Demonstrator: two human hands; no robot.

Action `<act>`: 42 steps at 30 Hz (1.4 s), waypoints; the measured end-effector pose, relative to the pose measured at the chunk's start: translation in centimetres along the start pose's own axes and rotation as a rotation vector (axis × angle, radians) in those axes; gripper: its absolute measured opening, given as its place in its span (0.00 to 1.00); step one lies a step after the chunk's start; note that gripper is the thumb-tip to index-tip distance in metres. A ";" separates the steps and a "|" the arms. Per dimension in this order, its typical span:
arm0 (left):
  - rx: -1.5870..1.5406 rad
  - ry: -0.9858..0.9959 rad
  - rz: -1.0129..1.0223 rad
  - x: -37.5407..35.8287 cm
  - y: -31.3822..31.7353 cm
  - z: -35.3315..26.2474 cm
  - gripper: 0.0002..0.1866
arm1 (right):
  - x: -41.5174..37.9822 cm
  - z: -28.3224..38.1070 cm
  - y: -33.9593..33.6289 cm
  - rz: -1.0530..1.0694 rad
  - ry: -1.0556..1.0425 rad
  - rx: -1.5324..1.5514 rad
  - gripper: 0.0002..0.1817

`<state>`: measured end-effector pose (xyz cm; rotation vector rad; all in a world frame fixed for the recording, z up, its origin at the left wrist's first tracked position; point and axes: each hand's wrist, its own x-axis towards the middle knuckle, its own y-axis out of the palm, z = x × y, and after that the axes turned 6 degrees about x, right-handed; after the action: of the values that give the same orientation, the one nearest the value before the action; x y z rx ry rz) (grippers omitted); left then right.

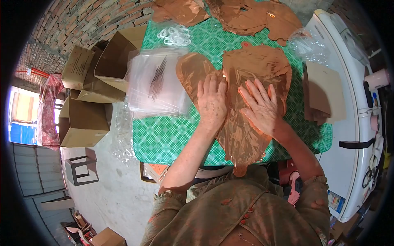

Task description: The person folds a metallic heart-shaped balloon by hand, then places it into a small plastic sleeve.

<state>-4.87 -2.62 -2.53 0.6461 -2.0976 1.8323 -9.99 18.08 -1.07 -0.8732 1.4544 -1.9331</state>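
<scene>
A flat, shiny copper-coloured foil balloon (256,61) lies on the green checked tablecloth (164,139), its narrow end hanging over the near edge. My left hand (212,96) rests flat near its left side, fingers stretched forward, close to a rounded lobe of the foil. On the middle of the foil lies my right hand (262,104), palm down with fingers spread. Neither hand grips anything. Left of my left hand is a stack of clear plastic bags (141,82) with dark print on the top one.
More copper foil balloons (254,18) lie at the far edge. White plastic rings (175,36) sit in a pile nearby. Cardboard sheets (324,90) and crumpled clear plastic (308,44) are at right, beside a white appliance (340,164). Open cardboard boxes (88,123) stand at left.
</scene>
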 end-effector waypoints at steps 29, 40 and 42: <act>-0.003 -0.024 0.016 0.0 -0.3 -0.4 0.23 | 0.0 1.1 -1.0 0.016 -0.036 0.041 0.40; 0.029 0.033 0.029 -0.2 -0.7 -0.5 0.28 | -0.7 1.1 -0.4 0.024 -0.050 0.037 0.40; 0.034 0.039 0.014 -0.3 -0.4 -0.5 0.28 | -0.7 1.1 -0.3 0.031 -0.047 0.035 0.40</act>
<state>-4.49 -2.17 -2.26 0.6006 -2.0559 1.8768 -8.71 18.05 -0.63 -0.8689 1.3955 -1.8969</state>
